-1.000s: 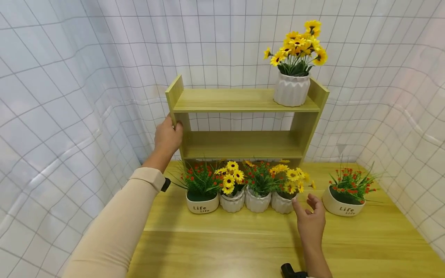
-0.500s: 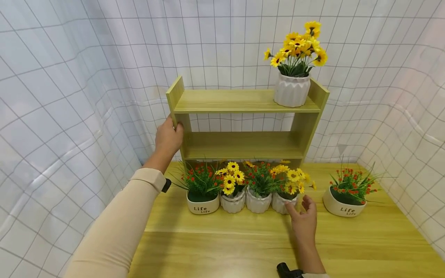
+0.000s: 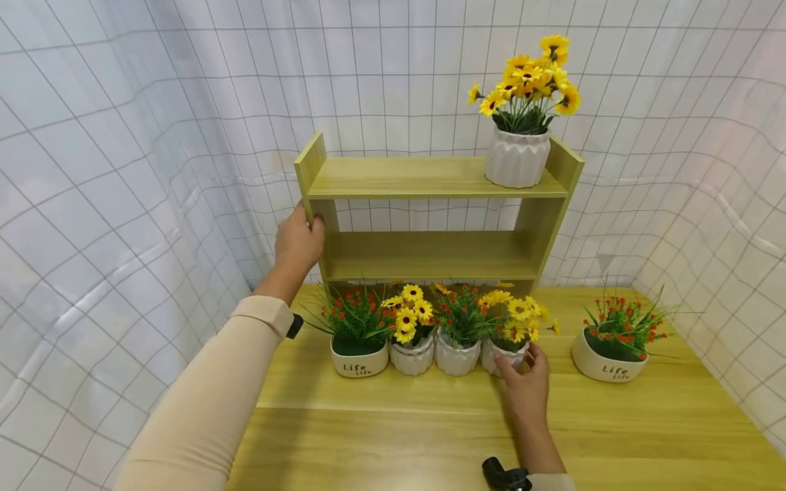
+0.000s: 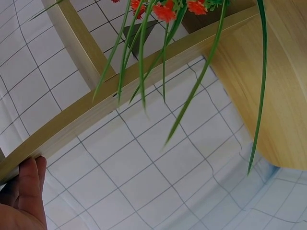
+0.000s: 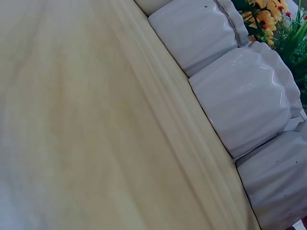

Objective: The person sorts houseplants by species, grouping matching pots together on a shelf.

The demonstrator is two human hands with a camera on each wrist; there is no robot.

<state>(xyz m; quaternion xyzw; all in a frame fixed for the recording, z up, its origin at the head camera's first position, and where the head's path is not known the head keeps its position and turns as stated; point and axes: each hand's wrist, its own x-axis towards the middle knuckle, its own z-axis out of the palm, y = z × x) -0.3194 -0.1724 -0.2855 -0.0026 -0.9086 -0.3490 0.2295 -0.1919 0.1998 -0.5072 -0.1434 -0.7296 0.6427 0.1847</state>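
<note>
In the head view my left hand point(image 3: 310, 224) grips the left side panel of a two-tier wooden shelf point(image 3: 424, 179) at the table's back. The left wrist view shows its fingers point(image 4: 29, 187) against the panel's edge point(image 4: 120, 96). My right hand point(image 3: 520, 365) holds the rightmost ribbed white pot of yellow flowers point(image 3: 496, 353) in the row before the shelf, index finger on its left and thumb on its right. The right wrist view shows ribbed white pots point(image 5: 249, 110) close up on the table, with no fingers visible.
A ribbed pot of yellow flowers point(image 3: 516, 158) stands on the top shelf at the right. The row also has a "Life" bowl of red flowers point(image 3: 358, 360) and two ribbed pots point(image 3: 456, 358). Another "Life" bowl point(image 3: 608, 367) sits apart at the right. White grid curtains point(image 3: 123, 170) enclose the wooden table point(image 3: 399, 436).
My right hand has moved forward and left across the table and closed round the rightmost pot of the row. The left hand has stayed on the shelf's side panel.
</note>
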